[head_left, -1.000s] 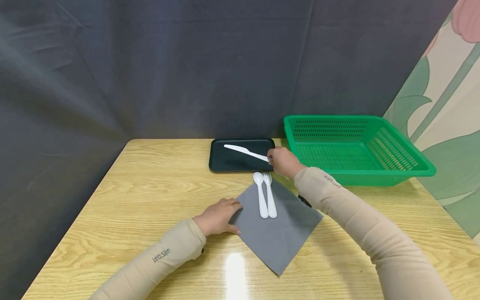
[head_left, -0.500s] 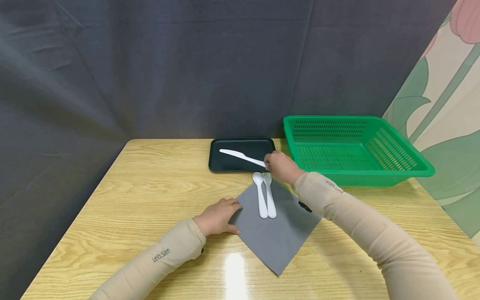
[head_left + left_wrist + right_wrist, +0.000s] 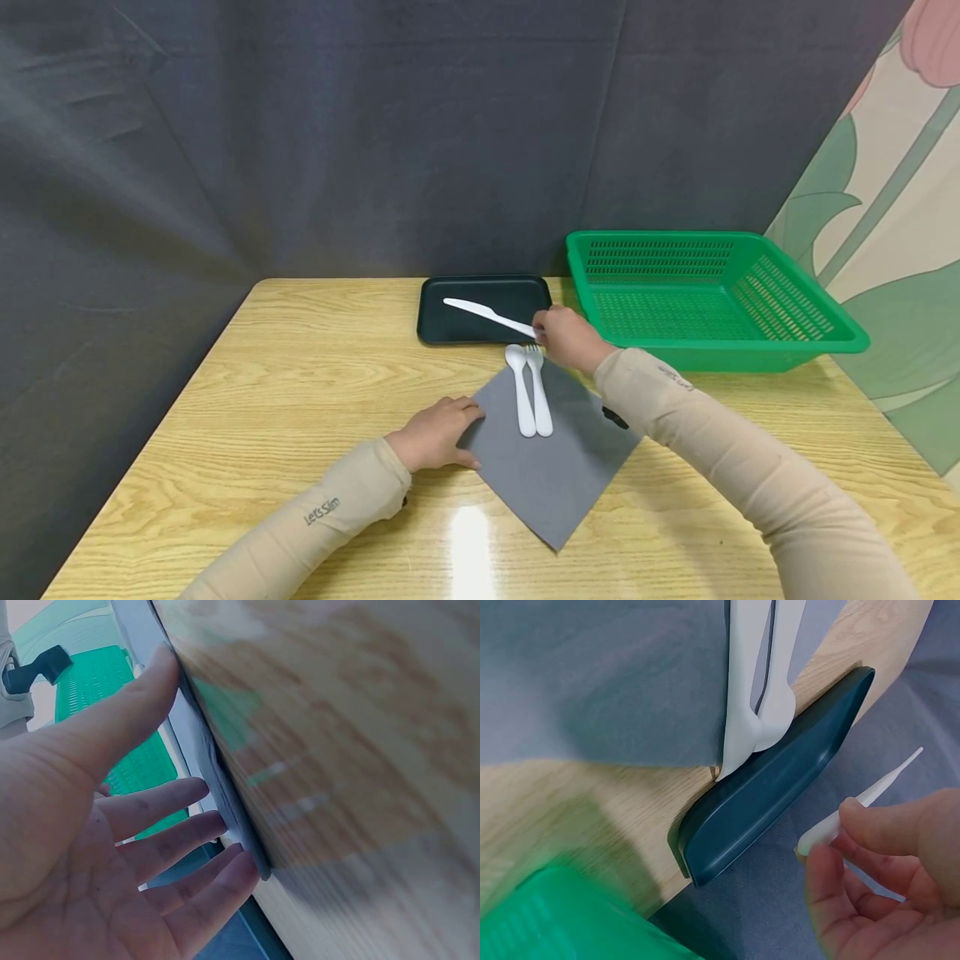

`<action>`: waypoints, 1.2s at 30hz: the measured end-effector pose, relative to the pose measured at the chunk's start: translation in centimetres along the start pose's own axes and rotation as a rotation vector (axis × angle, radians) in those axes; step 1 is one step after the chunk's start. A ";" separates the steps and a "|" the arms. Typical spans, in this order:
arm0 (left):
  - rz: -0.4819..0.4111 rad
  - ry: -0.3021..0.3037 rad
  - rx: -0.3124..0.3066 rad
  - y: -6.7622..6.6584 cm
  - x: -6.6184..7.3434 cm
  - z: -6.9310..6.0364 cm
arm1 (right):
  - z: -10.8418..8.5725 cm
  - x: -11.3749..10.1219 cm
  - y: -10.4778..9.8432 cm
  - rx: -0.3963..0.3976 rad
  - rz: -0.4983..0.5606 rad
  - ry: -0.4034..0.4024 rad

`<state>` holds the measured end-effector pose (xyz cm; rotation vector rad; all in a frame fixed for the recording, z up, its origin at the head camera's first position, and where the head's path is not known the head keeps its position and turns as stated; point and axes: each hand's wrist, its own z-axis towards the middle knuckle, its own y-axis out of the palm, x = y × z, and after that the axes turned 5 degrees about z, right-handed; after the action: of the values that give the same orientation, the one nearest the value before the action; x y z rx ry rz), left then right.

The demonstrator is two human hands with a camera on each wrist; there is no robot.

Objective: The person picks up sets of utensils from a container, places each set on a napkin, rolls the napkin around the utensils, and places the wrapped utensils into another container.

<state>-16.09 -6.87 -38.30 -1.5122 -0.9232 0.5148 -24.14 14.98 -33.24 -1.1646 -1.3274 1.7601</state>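
A grey cloth (image 3: 558, 475) lies diagonally on the table, with a white spoon (image 3: 522, 392) and a white fork (image 3: 540, 396) side by side over its upper part. The left hand (image 3: 437, 433) rests at the cloth's left corner, fingers extended; in the left wrist view its fingertips touch the cloth edge (image 3: 225, 802). Pinched by its handle end, a white knife (image 3: 480, 309) is in the right hand (image 3: 572, 335), above the black tray (image 3: 450, 325). The right wrist view shows the knife (image 3: 881, 784) held between thumb and fingers, off the tray (image 3: 757, 799).
A green basket (image 3: 720, 357) stands at the back right, just right of the tray. Behind the table (image 3: 300, 358) hangs a dark curtain (image 3: 412, 150), and a wall with painted flowers (image 3: 900, 200) is at the right.
The right hand has shifted slightly down toward the near side with the knife, then a little to the right. The left hand, cloth, spoon and fork look unmoved.
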 end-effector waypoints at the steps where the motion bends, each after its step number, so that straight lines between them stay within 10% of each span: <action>1: 0.000 0.000 0.000 0.0 0.0 0.0 | -0.1 0.0 0.0 -0.002 0.001 0.002; 36: -0.010 0.008 0.000 -0.2 0.0 -0.1 | -2.5 0.5 0.2 -0.119 0.070 0.060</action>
<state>-16.03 -6.90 -38.11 -1.5083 -0.9237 0.5013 -22.07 16.40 -33.78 -1.3341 -1.3869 1.6998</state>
